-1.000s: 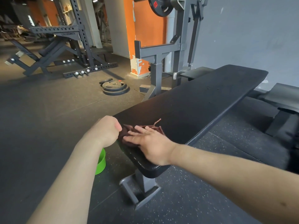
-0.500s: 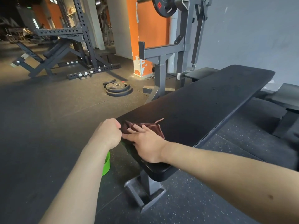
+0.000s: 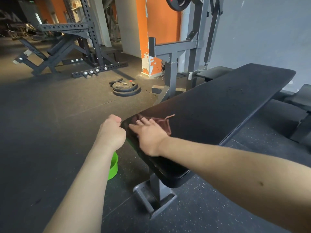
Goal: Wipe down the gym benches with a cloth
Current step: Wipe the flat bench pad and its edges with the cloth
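A long black padded bench (image 3: 218,105) runs from the near centre to the far right. A dark red-brown cloth (image 3: 164,126) lies on its near end. My right hand (image 3: 148,135) presses flat on the cloth with straight fingers pointing left. My left hand (image 3: 112,130) is curled into a fist against the bench's left edge, just left of the cloth. A strip of bare black pad shows between the fist and the cloth. Nothing is visible inside the fist.
A green bowl (image 3: 113,167) sits on the floor under my left forearm, beside the bench's grey steel foot (image 3: 156,200). Stacked weight plates (image 3: 126,88) lie on the rubber floor beyond. A grey rack (image 3: 181,52) stands behind the bench, a black power rack (image 3: 80,47) far left, more pads (image 3: 301,105) right.
My right hand has slid the cloth a little toward the bench's left edge. My left fist, which touched the cloth's corner before, now sits apart from it at the edge.
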Demonstrator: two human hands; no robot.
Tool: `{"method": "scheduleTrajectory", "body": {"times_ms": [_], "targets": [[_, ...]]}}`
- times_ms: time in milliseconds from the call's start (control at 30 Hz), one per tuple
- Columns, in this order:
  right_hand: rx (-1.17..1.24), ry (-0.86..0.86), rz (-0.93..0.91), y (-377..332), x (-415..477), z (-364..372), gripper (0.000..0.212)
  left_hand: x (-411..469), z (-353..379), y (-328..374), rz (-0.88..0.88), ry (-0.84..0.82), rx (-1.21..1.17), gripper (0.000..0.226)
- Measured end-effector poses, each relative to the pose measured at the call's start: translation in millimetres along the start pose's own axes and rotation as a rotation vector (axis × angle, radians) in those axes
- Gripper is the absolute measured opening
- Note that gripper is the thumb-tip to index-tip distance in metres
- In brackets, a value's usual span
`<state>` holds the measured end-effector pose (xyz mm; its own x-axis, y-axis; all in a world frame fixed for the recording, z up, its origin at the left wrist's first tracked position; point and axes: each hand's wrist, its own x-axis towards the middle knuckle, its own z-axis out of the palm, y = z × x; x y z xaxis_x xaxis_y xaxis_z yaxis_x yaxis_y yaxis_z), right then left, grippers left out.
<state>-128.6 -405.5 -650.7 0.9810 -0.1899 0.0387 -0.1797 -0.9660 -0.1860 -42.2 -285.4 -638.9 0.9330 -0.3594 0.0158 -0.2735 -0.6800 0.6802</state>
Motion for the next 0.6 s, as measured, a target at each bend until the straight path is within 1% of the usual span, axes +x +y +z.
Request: {"method": "scheduleTrajectory", "body": {"times_ms": [133,233,267,333,400,467,533,600], "targets": [[0.002,-0.072,-0.11,-15,1,9,0.07,7,-1,1,-0.03,0.008,-0.071,0.039],[0.04,-0.095,-0.111,8,12,-5,0.07,11,0,1,-0.056,-0.029,-0.107,0.035],[0.054,-0.099,-0.067,24,18,-12,0.071,11,-1,1,-0.056,-0.039,-0.12,0.037],[0.106,-0.079,0.111,62,31,-24,0.073,9,-1,1,-0.081,-0.059,-0.138,0.041],[0.094,-0.046,0.286,90,43,-31,0.074,8,-3,0,-0.097,-0.065,-0.178,0.039],[0.055,-0.027,0.335,90,51,-31,0.072,10,-3,-3,-0.097,-0.067,-0.209,0.032],[0.051,-0.014,0.244,62,54,-26,0.068,14,-1,-9,-0.101,-0.064,-0.205,0.028],[0.057,-0.032,0.102,26,51,-13,0.066,17,1,-12,-0.078,-0.039,-0.191,0.022]]}}
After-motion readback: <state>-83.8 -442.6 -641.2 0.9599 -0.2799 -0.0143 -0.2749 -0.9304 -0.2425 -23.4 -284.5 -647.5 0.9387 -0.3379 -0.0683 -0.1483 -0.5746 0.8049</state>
